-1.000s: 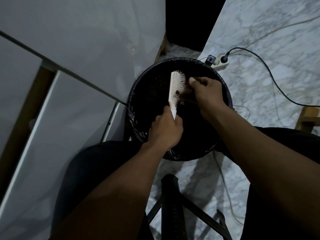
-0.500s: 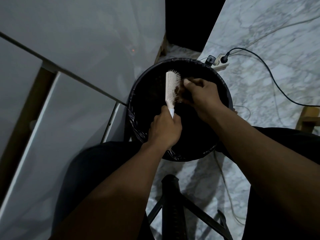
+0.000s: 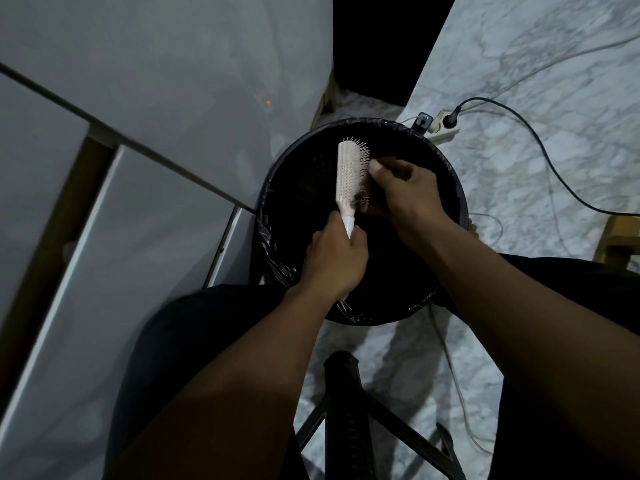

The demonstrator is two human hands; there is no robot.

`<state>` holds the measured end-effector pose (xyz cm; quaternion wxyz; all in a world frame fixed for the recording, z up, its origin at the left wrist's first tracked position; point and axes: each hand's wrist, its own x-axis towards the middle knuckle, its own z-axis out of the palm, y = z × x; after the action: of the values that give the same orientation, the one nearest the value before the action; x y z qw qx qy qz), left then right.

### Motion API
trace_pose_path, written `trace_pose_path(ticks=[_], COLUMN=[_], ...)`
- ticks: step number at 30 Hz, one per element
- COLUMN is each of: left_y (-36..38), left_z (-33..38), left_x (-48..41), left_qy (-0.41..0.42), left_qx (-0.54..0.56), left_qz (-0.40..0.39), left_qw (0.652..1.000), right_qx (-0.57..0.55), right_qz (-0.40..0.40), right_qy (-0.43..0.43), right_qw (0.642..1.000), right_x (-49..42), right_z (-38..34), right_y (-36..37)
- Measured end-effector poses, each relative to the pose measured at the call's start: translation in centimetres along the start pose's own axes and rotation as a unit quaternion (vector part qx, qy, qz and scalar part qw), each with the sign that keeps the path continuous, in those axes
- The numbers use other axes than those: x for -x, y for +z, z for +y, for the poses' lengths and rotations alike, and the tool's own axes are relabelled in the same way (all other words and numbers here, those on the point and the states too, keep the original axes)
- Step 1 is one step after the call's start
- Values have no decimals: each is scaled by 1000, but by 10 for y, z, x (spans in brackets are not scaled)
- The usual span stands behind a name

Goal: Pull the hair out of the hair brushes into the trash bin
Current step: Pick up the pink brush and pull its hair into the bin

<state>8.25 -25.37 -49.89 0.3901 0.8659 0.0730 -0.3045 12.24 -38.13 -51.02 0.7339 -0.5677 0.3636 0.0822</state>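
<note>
A pale pink hair brush (image 3: 349, 174) is held upright over a round black trash bin (image 3: 453, 188) lined with a black bag. My left hand (image 3: 337, 254) is closed around the brush's white handle. My right hand (image 3: 405, 192) reaches in from the right, its fingers pinched on a brown clump of hair (image 3: 363, 199) caught in the lower bristles. The bristles face right, toward that hand. The inside of the bin is too dark to see.
White cabinet panels (image 3: 138, 202) fill the left side. A power strip (image 3: 440, 123) with a black cable (image 3: 540, 143) lies on the marble floor behind the bin. A black stool frame (image 3: 349, 410) stands between my knees. A wooden leg (image 3: 620, 237) is at the right edge.
The brush has turned a little, so the bristles show more. My right hand's fingers slid down the bristles onto the brown clump near the brush's neck. My left hand barely moved.
</note>
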Motion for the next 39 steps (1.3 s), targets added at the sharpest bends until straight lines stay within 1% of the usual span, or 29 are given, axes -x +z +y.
trace_pose_path(ticks=[1, 2, 3, 4, 5, 6, 7, 9, 11, 14, 16, 17, 19, 20, 21, 22, 23, 26, 29, 31, 32, 33, 35, 36, 37, 38, 39], left_y=[0, -1, -1, -2, -1, 0, 1, 2, 2, 2, 1, 1, 0, -1, 0, 0, 0, 1, 1, 0, 0, -1, -1, -1, -1, -1, -1], left_z=[-1, -2, -2, -2, -2, -2, -2, -4, -4, -4, -3, -3, -2, -2, -2, -2, -2, -2, -2, -2, -2, -2, -1, -2, -2, -2, -3], left_x=[-1, -3, -4, -4, -4, -3, -3, -3, -3, -5, -5, -6, -6, -5, -4, -4, -3, -3, -4, -4, -4, -4, -3, -3, -2, -1, 0], left_qy=[-11, -22, -30, -32, -29, -24, -19, -9, -5, -7, -18, -25, -34, -35, -32, -26, -21, -12, -7, -10, -15, -21, -29, -30, -29, -25, -18], left_qx=[10, 18, 26, 31, 33, 34, 32, 28, 26, 23, 32, 35, 34, 34, 35, 34, 32, 34, 32, 31, 29, 22, -2, -10, -15, -18, -18], left_qz=[4, 8, 12, 13, 11, 9, 8, 6, 6, 20, 24, 24, 21, 18, 16, 14, 14, 14, 20, 22, 18, 14, 7, 5, 2, -2, -3], left_qw=[1000, 1000, 999, 999, 999, 999, 999, 1000, 1000, 1000, 999, 999, 999, 999, 999, 999, 999, 999, 999, 999, 999, 999, 1000, 999, 999, 1000, 1000], right_qx=[7, 46, 112, 181, 235, 255, 243, 179, 114, 23, -1, 12, 119, 185, 227, 232, 205, 79, -7, -28, -11, 30, 142, 191, 227, 243, 239], right_qz=[-30, -62, -86, -97, -87, -68, -51, -27, -27, -46, -90, -118, -139, -122, -96, -73, -57, -45, -21, -29, -49, -71, -94, -88, -70, -49, -29], right_qy=[-5, -32, -79, -124, -153, -162, -157, -124, -78, 8, 16, -11, -113, -154, -175, -172, -152, -63, 32, 62, 45, 2, -114, -153, -174, -181, -174], right_qw=[999, 996, 987, 971, 956, 951, 956, 976, 990, 999, 996, 993, 977, 963, 953, 955, 965, 994, 999, 997, 998, 997, 979, 966, 956, 952, 955], right_x=[2, 6, 6, 7, 6, 4, 3, -1, -3, -1, 1, 3, 4, 4, 3, 2, 1, 0, -1, -1, 1, 2, 5, 4, 3, 1, -1], right_z=[0, 0, 3, 6, 9, 11, 11, 9, 7, 5, 5, 5, 11, 14, 17, 17, 15, 9, 4, 3, 3, 4, 8, 12, 15, 17, 17], right_y=[0, 0, 0, 0, 1, 0, 0, -1, -2, -4, -3, -3, 0, 1, 2, 1, 1, -1, -2, -2, -1, 0, 3, 5, 5, 5, 3])
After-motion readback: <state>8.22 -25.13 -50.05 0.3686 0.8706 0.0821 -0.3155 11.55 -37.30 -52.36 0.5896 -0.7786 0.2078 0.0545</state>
